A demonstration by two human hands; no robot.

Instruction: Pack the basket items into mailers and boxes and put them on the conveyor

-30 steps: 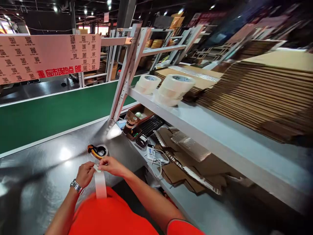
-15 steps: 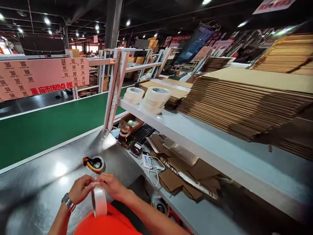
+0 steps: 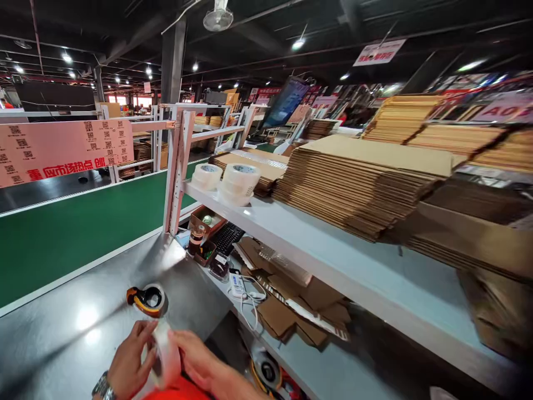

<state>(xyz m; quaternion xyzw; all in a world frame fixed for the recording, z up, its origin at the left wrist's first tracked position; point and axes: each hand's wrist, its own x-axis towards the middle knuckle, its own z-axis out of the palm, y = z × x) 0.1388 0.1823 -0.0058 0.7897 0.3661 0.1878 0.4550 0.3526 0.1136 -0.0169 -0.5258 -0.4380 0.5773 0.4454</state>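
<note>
Between my two hands, low in the view, is a roll of clear packing tape (image 3: pixel 170 355), slightly blurred. The fingers of my left hand (image 3: pixel 131 355), with a metal watch at the wrist, curl over the roll's left side and into its opening. My right hand (image 3: pixel 194 355) grips the roll's outer face from the right. Just beyond the hands, an orange and black tape dispenser (image 3: pixel 145 300) lies on the metal tabletop (image 3: pixel 62 344), with a roll in it.
Stacked tape rolls (image 3: pixel 237 186) and piled flat cardboard (image 3: pixel 341 183) sit on the white shelf (image 3: pixel 312 233) to the right. Below it are a keyboard (image 3: pixel 227 238), a white device with a cable (image 3: pixel 238 286) and cardboard pieces (image 3: pixel 278 316). A green panel (image 3: pixel 83 233) borders the table.
My view has turned right and tilted up. The hands have shifted from the roll's top edge to its two sides, and the roll has turned with them.
</note>
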